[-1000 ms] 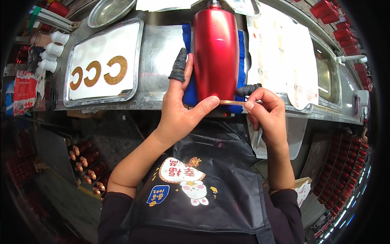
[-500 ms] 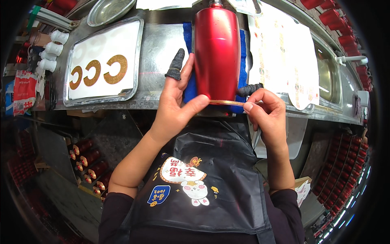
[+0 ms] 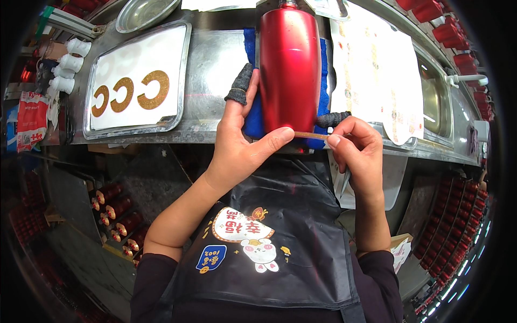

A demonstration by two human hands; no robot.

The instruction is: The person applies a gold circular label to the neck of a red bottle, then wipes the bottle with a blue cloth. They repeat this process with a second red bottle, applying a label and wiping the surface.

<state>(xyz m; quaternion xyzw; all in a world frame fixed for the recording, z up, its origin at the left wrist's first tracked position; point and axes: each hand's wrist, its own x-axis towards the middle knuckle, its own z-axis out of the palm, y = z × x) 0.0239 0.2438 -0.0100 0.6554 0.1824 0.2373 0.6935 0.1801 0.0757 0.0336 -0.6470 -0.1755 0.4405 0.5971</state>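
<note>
A glossy red bottle (image 3: 291, 70) lies on a blue cloth (image 3: 323, 81), its neck pointing away from me and its base toward me. My left hand (image 3: 237, 134) grips its left side, with the thumb pressed on a thin gold strip (image 3: 311, 135) at the base edge. My right hand (image 3: 360, 153) pinches the right end of that strip between thumb and finger. From under my right hand sticks a slim metal tool (image 3: 344, 182), perhaps tweezers, its upper part hidden. Dark finger cots (image 3: 239, 83) cover a finger of each hand.
To the left, a metal tray (image 3: 180, 89) carries a white sheet with three gold C-shaped pieces (image 3: 153, 90). A metal bowl (image 3: 142, 13) stands behind it. White patterned sheets (image 3: 371, 75) lie to the right, beside a sink (image 3: 436, 97) with a tap (image 3: 466, 78). Red bottles (image 3: 119, 207) stand on racks below.
My left thumb has slid right along the gold strip, and a shorter length shows between my hands. The bottle and my right hand have shifted slightly right.
</note>
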